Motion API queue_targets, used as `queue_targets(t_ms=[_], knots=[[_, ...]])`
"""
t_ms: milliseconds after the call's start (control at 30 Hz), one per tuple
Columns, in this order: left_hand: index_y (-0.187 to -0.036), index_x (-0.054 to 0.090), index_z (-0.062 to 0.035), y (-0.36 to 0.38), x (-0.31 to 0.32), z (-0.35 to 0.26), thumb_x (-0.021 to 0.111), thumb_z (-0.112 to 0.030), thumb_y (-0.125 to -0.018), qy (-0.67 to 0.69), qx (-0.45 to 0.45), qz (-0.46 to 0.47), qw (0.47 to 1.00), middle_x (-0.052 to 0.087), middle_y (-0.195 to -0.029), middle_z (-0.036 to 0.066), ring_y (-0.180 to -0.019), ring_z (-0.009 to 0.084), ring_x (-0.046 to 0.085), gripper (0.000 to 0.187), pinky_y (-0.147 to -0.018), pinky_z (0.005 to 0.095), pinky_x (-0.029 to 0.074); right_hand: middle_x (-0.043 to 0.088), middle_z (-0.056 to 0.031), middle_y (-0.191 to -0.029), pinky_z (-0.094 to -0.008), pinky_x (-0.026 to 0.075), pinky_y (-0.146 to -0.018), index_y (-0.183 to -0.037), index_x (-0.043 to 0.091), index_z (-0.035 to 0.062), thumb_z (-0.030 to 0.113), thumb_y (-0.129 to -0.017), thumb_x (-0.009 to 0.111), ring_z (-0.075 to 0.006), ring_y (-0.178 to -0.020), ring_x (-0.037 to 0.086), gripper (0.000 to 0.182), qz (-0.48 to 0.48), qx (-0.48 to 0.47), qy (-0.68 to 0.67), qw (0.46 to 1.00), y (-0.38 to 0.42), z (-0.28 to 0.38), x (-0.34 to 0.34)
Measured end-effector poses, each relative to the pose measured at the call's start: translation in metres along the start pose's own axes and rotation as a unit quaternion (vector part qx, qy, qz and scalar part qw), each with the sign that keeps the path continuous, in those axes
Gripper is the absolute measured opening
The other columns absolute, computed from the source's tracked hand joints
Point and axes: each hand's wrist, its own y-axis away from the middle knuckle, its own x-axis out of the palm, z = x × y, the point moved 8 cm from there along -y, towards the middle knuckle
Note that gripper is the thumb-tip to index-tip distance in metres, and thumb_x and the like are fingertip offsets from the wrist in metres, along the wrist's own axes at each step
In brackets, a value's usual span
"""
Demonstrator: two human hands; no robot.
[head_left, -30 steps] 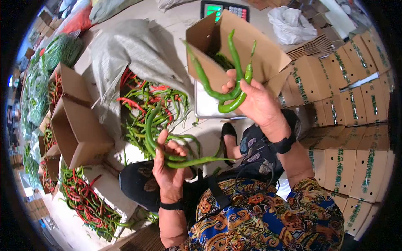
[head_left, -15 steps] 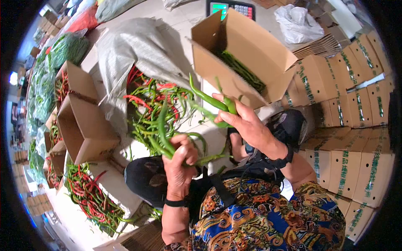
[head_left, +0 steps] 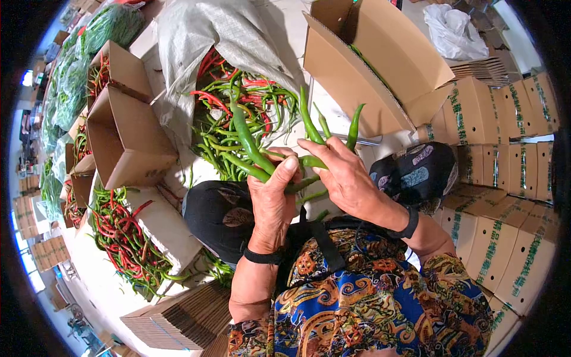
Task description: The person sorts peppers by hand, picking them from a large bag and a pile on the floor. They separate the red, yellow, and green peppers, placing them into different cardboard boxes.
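Several long green chili peppers (head_left: 247,137) stick out of my left hand (head_left: 275,189), which is closed around them with the thumb on top. Close against it is my right hand (head_left: 348,178), with more green chili peppers (head_left: 308,119) held between its fingers. The two hands almost touch over my lap, and a pepper spans the space between them. Beyond them a heap of red and green chili peppers (head_left: 221,156) spills from a whitish woven sack (head_left: 208,24). Ahead on the right stands an open cardboard box (head_left: 351,71), with some green peppers partly visible inside.
Open cardboard cartons (head_left: 128,140) stand on the left, near another pile of red and green peppers (head_left: 128,244). Printed boxes (head_left: 493,244) are stacked on the right. Flattened cardboard (head_left: 178,315) lies at lower left; a white plastic bag (head_left: 455,33) sits at upper right.
My hands have come together, the right moving lower and nearer the left. Both still hold green peppers. The view has shifted, so the sack and box appear higher and the scale is out of sight.
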Motion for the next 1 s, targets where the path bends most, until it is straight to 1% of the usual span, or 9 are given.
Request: queue_targets(t_ms=[100,333,467,533,633,667,733,833,1000], knots=[[-0.099,0.06,-0.0007,-0.002,-0.003,0.004,0.069,-0.009,-0.084,0.02,-0.013,0.027,0.999,0.06,-0.088,0.004,-0.071,0.0111,0.052,0.02,-0.064,0.0249,0.043,0.051,-0.0178,-0.099,-0.0386,0.044,-0.081,-0.132,0.048,0.0029,-0.004,-0.084,0.055,-0.0336,-0.089,0.053,0.049,0.006,-0.015,-0.083,0.996,0.001,0.001,0.004],[-0.105,0.061,0.0027,0.003,0.006,0.017,0.071,-0.011,-0.083,-0.043,-0.069,0.044,0.996,0.061,-0.087,0.003,-0.068,0.0096,0.051,0.028,-0.064,0.0233,0.044,0.047,-0.0188,-0.099,-0.0443,0.042,-0.082,-0.135,0.042,0.0008,-0.005,-0.077,0.058,-0.0373,-0.093,0.051,0.06,-0.019,-0.002,0.085,0.996,0.003,-0.002,0.004],[-0.103,0.062,0.0027,0.004,0.007,0.007,0.072,-0.011,-0.081,-0.061,-0.042,0.024,0.997,0.06,-0.083,0.002,-0.068,0.0089,0.05,0.027,-0.063,0.023,0.042,0.046,-0.0187,-0.1,-0.0421,0.042,-0.084,-0.139,0.038,0.0019,-0.003,-0.071,0.065,-0.037,-0.096,0.049,0.073,-0.041,-0.003,0.032,0.999,-0.003,0.004,-0.006],[-0.102,0.062,0.0025,0.005,0.001,-0.004,0.072,-0.01,-0.081,-0.04,-0.017,0.006,0.999,0.06,-0.082,0.002,-0.068,0.0083,0.05,0.026,-0.062,0.023,0.042,0.049,-0.0178,-0.109,-0.0387,0.042,-0.091,-0.141,0.037,0.0046,0.008,-0.068,0.076,-0.03,-0.103,0.052,0.083,-0.031,0.009,-0.021,0.999,-0.01,0.008,-0.033],[-0.107,0.06,0.0015,0.008,-0.004,-0.04,0.07,-0.012,-0.081,-0.004,0.035,-0.007,0.999,0.059,-0.088,0.003,-0.068,0.0093,0.049,0.03,-0.06,0.0233,0.04,0.058,-0.0132,-0.114,-0.0317,0.044,-0.093,-0.138,0.042,0.0017,0.013,-0.084,0.064,-0.0194,-0.105,0.056,0.06,-0.12,0.019,-0.288,0.95,-0.021,-0.014,-0.095],[-0.106,0.059,0.0006,0.011,-0.004,-0.056,0.069,-0.013,-0.081,-0.01,0.051,-0.007,0.999,0.059,-0.09,0.005,-0.068,0.0107,0.05,0.031,-0.058,0.0234,0.04,0.06,-0.0118,-0.109,-0.0301,0.046,-0.091,-0.135,0.044,-0.0012,0.011,-0.089,0.057,-0.0177,-0.1,0.058,0.05,-0.183,0.066,-0.123,0.973,-0.023,-0.012,-0.126],[-0.11,0.058,0.0047,0.017,-0.01,-0.079,0.07,-0.011,-0.082,-0.013,0.082,-0.005,0.997,0.059,-0.089,0.005,-0.067,0.009,0.049,0.034,-0.06,0.0229,0.039,0.058,-0.0115,-0.112,-0.0287,0.045,-0.091,-0.134,0.046,-0.0019,0.007,-0.092,0.052,-0.0174,-0.102,0.057,0.043,-0.285,-0.024,-0.053,0.957,-0.02,0.009,-0.167],[-0.114,0.058,0.0021,0.028,-0.017,-0.103,0.066,-0.01,-0.084,-0.092,0.107,-0.019,0.99,0.061,-0.095,0.006,-0.073,0.0099,0.052,0.033,-0.063,0.0219,0.041,0.056,-0.0107,-0.114,-0.0276,0.044,-0.092,-0.13,0.049,-0.002,0.006,-0.095,0.05,-0.0165,-0.102,0.055,0.036,-0.278,-0.072,-0.39,0.875,-0.031,-0.035,-0.208],[-0.113,0.058,0.0029,0.064,-0.049,-0.172,0.065,-0.009,-0.083,-0.165,0.217,-0.143,0.951,0.062,-0.093,0.006,-0.068,0.008,0.05,0.033,-0.061,0.0204,0.039,0.055,-0.0088,-0.117,-0.0284,0.043,-0.096,-0.122,0.054,-0.0024,0.009,-0.095,0.053,-0.0148,-0.105,0.053,0.029,-0.303,0.011,-0.294,0.906,-0.044,-0.097,-0.211]])
